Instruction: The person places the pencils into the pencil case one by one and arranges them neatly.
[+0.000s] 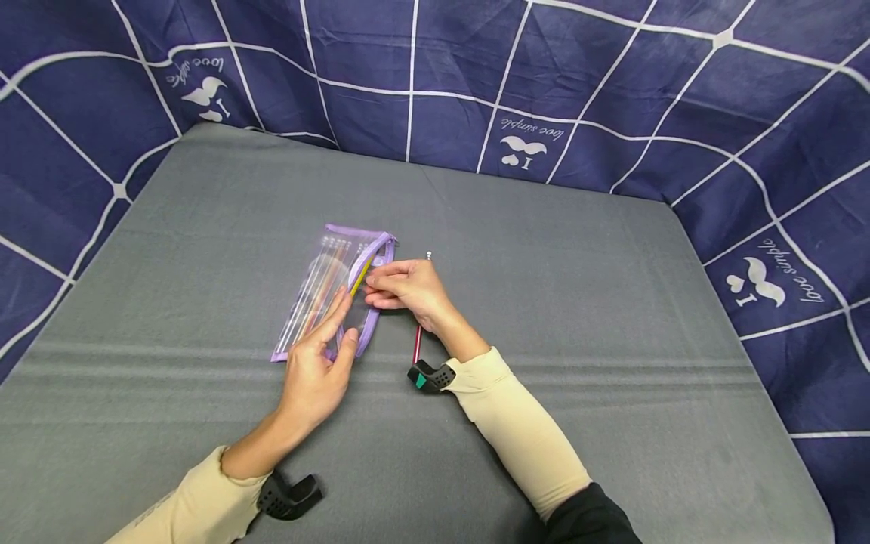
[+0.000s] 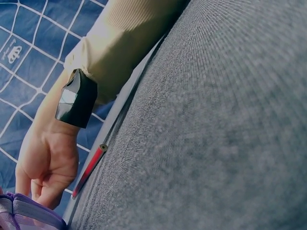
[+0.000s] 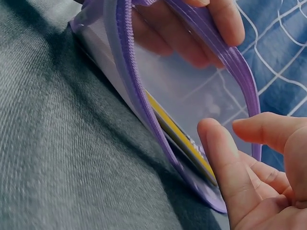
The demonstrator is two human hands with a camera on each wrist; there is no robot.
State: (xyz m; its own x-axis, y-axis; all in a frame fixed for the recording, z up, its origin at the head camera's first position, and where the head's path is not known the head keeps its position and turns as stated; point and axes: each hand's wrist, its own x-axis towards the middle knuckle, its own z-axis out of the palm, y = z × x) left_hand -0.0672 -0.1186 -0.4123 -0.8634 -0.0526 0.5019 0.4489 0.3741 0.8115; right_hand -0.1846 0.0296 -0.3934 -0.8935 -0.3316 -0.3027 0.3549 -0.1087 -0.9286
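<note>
A clear pencil pouch [image 1: 299, 321] with purple zipper trim lies on the grey surface, several pencils showing through it. My left hand [image 1: 316, 381] grips the pouch by its zipper side, holding the mouth apart. Inside the mouth lies a yellow pencil [image 3: 182, 136]. My right hand [image 1: 411, 287] is at that opening, its thumb beside the yellow pencil; in the right wrist view a gap shows between thumb and index finger. Under the right wrist a red pencil [image 1: 418, 344] lies on the surface, partly hidden by the arm. The left wrist view shows its red end too.
A grey padded tabletop [image 1: 578, 302] spreads around the pouch on all sides. Blue cloth [image 1: 448, 68] with white lines hangs beyond its far and side edges. Black wrist devices [image 1: 288, 496] sit on both forearms.
</note>
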